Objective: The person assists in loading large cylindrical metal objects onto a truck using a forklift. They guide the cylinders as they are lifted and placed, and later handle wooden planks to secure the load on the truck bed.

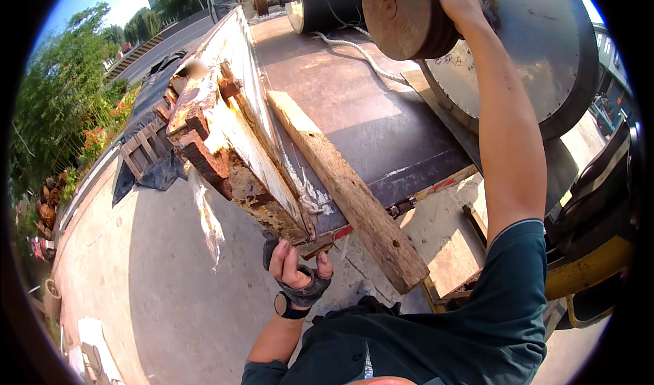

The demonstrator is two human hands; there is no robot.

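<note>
My right hand (460,2) is stretched far forward, with its fingers over the rim of a rusty round hub (395,14); the fingertips are partly hidden at the picture's top edge. The hub stands out from a large grey metal disc (531,51) with a dark outer rim. Below the rusty, peeling corner of a truck's side board (266,194) is my left hand (298,270), in a dark fingerless glove with a watch at the wrist. Its fingers are loosely bent and apart from the thumb, and nothing shows between them.
A long wooden plank (347,187) lies slantwise across the truck bed (402,140) and juts past its rear edge. White rope (364,55) runs near a black drum (327,4). Dark yellow-and-black machinery (593,249) stands at the right, and shrubs (61,92) at the left.
</note>
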